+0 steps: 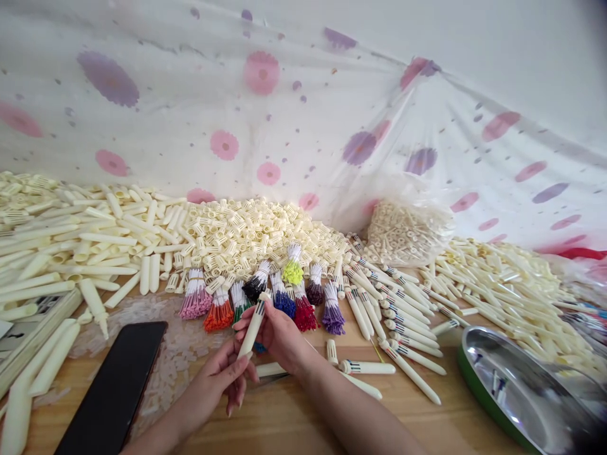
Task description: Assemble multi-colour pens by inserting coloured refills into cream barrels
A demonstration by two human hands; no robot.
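A cream multicolour pen point(253, 330) is held tilted between my two hands, with dark and coloured sliders near its upper end. My left hand point(222, 374) is closed around the lower barrel, thumb along its side. With its fingers at the top end, my right hand point(281, 338) grips the same pen. Just beyond them stand bundles of coloured refills, among them orange point(218, 314), black point(257, 283), blue point(283, 300), red point(305, 312) and purple point(333, 314). A short slotted cream cap point(331, 351) and another pen point(368, 367) lie to the right of my right forearm.
A phone point(116, 385) lies at left among small clear plastic pieces point(165, 373). Heaps of barrels point(104, 234) and slotted caps point(256, 230) line the back. Several assembled pens point(412, 328), a bag of small parts point(408, 230) and a green-sided metal bowl point(484, 385) are at right.
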